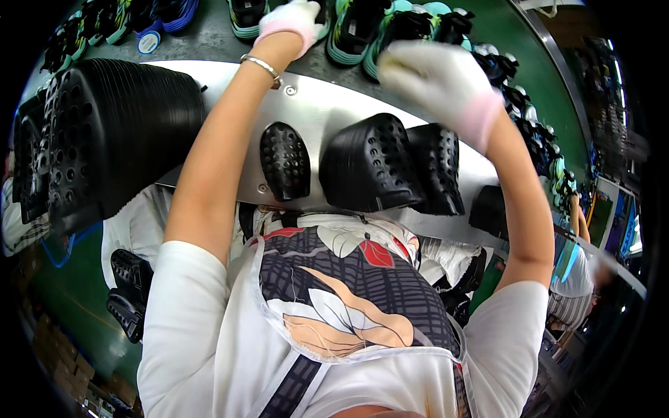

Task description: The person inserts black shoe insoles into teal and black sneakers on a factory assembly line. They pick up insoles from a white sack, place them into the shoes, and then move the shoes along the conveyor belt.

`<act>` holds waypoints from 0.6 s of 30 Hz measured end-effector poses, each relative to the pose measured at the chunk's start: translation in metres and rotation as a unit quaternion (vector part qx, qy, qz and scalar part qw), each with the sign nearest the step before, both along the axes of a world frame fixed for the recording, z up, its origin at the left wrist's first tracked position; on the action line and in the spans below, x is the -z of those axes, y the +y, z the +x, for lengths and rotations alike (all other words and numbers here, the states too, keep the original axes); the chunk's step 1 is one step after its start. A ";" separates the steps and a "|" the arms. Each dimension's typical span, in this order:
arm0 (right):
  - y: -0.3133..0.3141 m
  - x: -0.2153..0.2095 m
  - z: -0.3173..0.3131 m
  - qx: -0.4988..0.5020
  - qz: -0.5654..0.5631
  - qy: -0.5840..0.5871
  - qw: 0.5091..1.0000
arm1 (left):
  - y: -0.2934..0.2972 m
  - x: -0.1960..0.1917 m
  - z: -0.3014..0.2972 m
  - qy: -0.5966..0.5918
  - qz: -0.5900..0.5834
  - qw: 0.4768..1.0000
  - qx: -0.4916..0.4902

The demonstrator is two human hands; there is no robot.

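**Both hands up at the sandal line, perforated uppers waiting on the shelf**

Factory floor, green paint below; a dark conveyor belt (209, 38) runs across the top, and a curved metal shelf (313, 104) sits just on the near side of it. The shelf serves as landmark here.

Beyond the shelf, on the belt: a row of black sandals with green and blue soles (355, 31). The left hand (293, 21), in a white glove, reaches over the shelf to the sandal row; fingers curl down, grip hidden, so I cannot tell what they hold. The right hand (435, 76), also gloved, hovers above the shelf's far edge beside the sandals; fingers bunched and blurred, contents unclear.

On the shelf: three black perforated uppers (369, 164), dome-shaped, glossy, dotted with round holes, lying side by side untouched. At the shelf's left end, a tall nested stack of the same uppers (111, 132).

Judgement: many sandals look assembled; the big stack suggests plenty of work left.
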State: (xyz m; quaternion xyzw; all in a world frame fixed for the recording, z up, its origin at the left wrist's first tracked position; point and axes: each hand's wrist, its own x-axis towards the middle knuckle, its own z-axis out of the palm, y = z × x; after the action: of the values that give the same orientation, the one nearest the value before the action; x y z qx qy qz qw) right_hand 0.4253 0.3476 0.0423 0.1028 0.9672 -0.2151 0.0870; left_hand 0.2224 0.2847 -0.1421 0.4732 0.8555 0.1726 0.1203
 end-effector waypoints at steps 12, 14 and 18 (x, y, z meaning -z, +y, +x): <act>-0.056 0.003 0.117 -0.061 0.148 0.086 0.983 | -0.083 -0.043 0.060 -0.130 0.257 0.957 0.044; -0.052 0.011 0.118 -0.080 0.171 0.108 0.976 | -0.096 -0.048 0.073 -0.186 0.230 0.954 0.044; -0.054 0.018 0.115 -0.058 0.158 0.070 0.983 | -0.098 -0.056 0.090 -0.226 0.169 0.958 0.056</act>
State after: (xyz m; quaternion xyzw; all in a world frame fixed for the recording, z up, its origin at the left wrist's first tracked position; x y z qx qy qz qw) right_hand 0.5403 0.2938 0.0239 0.0443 0.9971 -0.0607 0.0142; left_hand 0.3127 0.1864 -0.0857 0.4822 0.7362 0.4106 0.2384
